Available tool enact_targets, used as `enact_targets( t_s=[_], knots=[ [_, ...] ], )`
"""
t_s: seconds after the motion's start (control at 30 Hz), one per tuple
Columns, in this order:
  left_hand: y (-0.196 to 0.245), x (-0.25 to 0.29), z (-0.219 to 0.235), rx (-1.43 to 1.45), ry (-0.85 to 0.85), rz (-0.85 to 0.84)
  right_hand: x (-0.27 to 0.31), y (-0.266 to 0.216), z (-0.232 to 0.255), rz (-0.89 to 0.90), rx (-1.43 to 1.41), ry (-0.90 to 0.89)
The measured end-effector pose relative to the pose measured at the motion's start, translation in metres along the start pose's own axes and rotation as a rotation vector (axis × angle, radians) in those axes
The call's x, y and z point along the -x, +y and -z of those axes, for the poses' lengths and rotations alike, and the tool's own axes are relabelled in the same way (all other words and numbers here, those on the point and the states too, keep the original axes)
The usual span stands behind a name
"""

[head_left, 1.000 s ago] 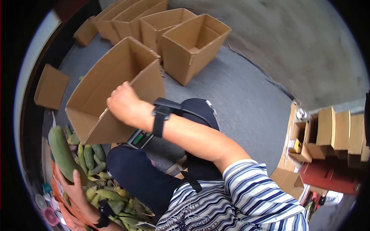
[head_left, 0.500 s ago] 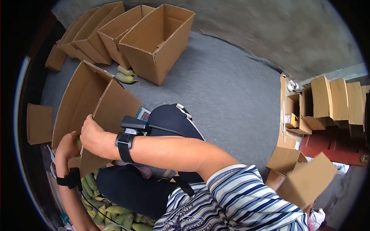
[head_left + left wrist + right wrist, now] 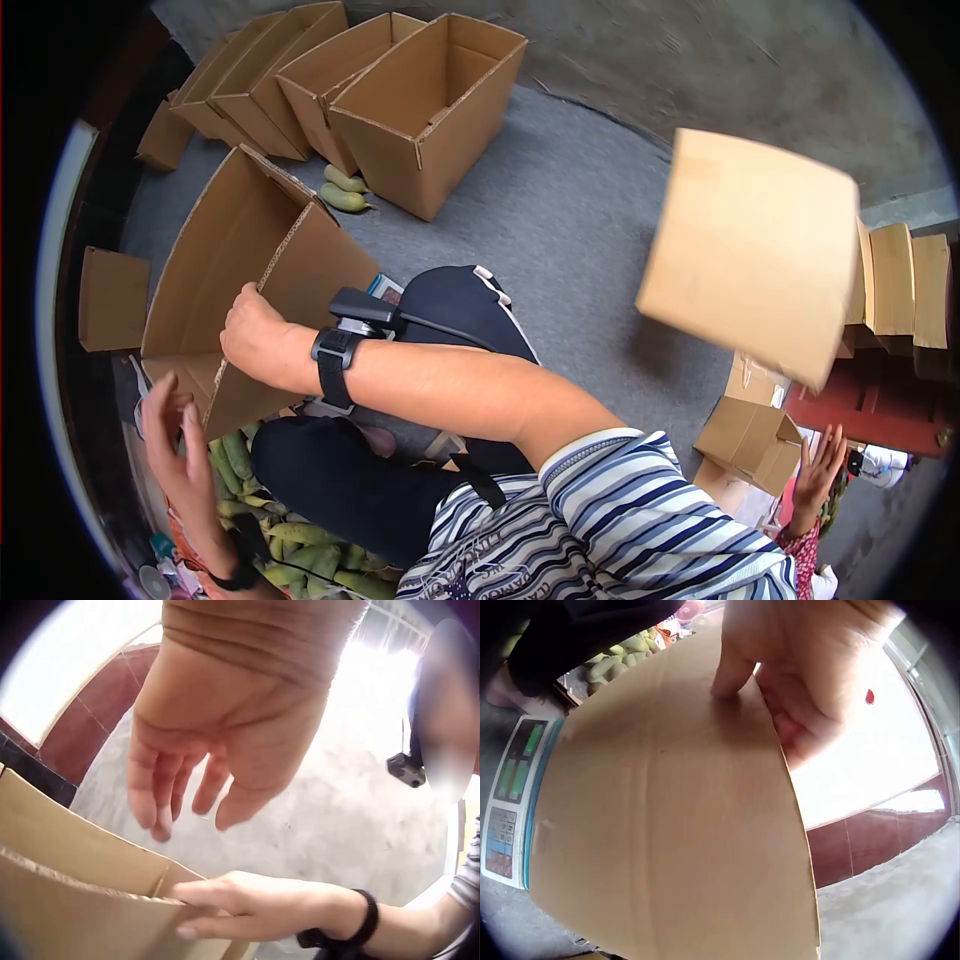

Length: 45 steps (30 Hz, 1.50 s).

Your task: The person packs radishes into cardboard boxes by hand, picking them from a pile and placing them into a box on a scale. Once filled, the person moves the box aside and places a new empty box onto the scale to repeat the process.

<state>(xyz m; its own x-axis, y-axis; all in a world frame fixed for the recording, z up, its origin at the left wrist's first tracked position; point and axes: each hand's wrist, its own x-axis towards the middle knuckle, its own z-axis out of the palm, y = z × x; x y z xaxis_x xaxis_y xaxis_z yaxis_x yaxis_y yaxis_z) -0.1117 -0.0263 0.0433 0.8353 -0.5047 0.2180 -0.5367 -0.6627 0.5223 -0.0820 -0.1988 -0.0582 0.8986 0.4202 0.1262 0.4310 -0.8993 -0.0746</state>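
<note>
A tall open cardboard box stands on a digital scale in front of me. My right hand grips the box's near wall at its top edge; in the right wrist view, the thumb presses the outer face and the fingers curl over to the inside. My left hand hovers just outside the box's near left corner, fingers loosely bent and nothing in them. Below it, beside my leg, lies a heap of long green and yellowish vegetables, like green radishes. The inside bottom of the box is hidden.
Several open cardboard boxes line the far wall, with two green vegetables on the floor beside them. At right a loose cardboard box hangs in mid-air, above another person's raised hand. Stacked boxes stand behind it.
My left hand carried a large green vegetable to the box, let it go inside, and has drawn back empty. My right hand keeps its grip. The loose box at right has flown up from the other person.
</note>
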Motion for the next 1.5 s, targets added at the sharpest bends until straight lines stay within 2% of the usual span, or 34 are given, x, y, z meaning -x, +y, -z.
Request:
enact_targets(
  t_s=[0.1,0.17,0.33,0.43,0.5,0.57,0.63,0.73,0.77,0.8,0.83,0.87,0.9,0.93,0.97,1.0,1.03,1.07,1.1,1.2,1.27,1.3,1.37,1.43,1.5],
  knots=[
    [0.021,0.042,-0.012,-0.078,0.041,-0.043,0.004,0.002,0.004,-0.008,-0.01,0.065],
    [0.039,0.06,-0.017,-0.217,-0.029,-0.075,0.005,0.003,-0.001,0.005,-0.001,0.095],
    [0.025,0.104,-0.03,-0.119,-0.177,0.169,0.004,0.008,-0.007,0.011,-0.05,0.136],
    [0.012,0.116,-0.043,-0.167,-0.135,0.139,0.007,0.013,-0.001,0.016,-0.054,0.122],
    [0.006,0.117,-0.049,-0.151,-0.118,0.14,0.01,0.018,0.001,-0.048,0.002,0.17],
    [0.005,0.114,-0.048,-0.134,-0.102,0.139,0.02,0.024,0.027,-0.059,0.037,0.136],
    [0.008,0.115,-0.048,-0.109,-0.099,0.148,0.041,0.038,0.069,-0.1,-0.062,0.169],
    [0.003,0.118,-0.049,-0.116,-0.083,0.13,0.084,0.088,0.109,-0.291,-0.168,0.289],
    [0.003,0.118,-0.049,-0.111,-0.074,0.142,0.102,0.109,0.117,-0.453,-0.162,0.263],
    [0.003,0.118,-0.049,-0.115,-0.075,0.137,0.121,0.135,0.111,-0.591,-0.116,0.289],
    [0.003,0.119,-0.049,-0.119,-0.075,0.132,0.145,0.172,0.089,-0.68,0.001,0.428],
    [0.003,0.12,-0.049,-0.112,-0.069,0.142,0.175,0.197,0.079,-0.827,0.119,0.38],
    [0.002,0.121,-0.049,-0.108,-0.067,0.139,0.213,0.223,0.056,-0.881,0.313,0.475],
    [0.001,0.12,-0.049,-0.106,-0.063,0.137,0.25,0.244,0.035,-0.988,0.464,0.414],
    [0.001,0.12,-0.049,-0.103,-0.055,0.151,0.284,0.253,0.018,-1.063,0.469,0.405],
    [0.002,0.12,-0.049,-0.115,-0.057,0.153,0.3,0.244,0.012,-1.298,0.276,0.305],
    [0.003,0.119,-0.05,-0.127,-0.066,0.147,0.315,0.242,0.007,-1.376,0.071,0.089],
    [0.002,0.118,-0.051,-0.121,-0.07,0.15,0.332,0.245,-0.011,-1.349,-0.133,0.023],
    [0.003,0.116,-0.053,-0.115,-0.072,0.148,0.347,0.252,-0.037,-1.246,-0.175,-0.067],
    [0.005,0.112,-0.054,-0.099,-0.069,0.166,0.325,0.238,-0.05,-1.212,-0.058,-0.065],
    [0.008,0.113,-0.054,-0.11,-0.068,0.173,0.309,0.239,-0.047,-1.058,-0.013,-0.094],
    [0.008,0.114,-0.054,-0.112,-0.071,0.174,0.305,0.244,-0.048,-1.045,-0.011,-0.09],
    [0.008,0.116,-0.055,-0.117,-0.052,0.203,0.3,0.256,-0.049,-0.79,0.072,-0.128],
    [0.006,0.119,-0.053,-0.124,-0.052,0.176,0.297,0.275,-0.049,-0.776,0.089,-0.116],
    [0.003,0.121,-0.053,-0.146,-0.042,0.163,0.297,0.302,-0.057,-0.764,0.088,0.003]
  ],
)
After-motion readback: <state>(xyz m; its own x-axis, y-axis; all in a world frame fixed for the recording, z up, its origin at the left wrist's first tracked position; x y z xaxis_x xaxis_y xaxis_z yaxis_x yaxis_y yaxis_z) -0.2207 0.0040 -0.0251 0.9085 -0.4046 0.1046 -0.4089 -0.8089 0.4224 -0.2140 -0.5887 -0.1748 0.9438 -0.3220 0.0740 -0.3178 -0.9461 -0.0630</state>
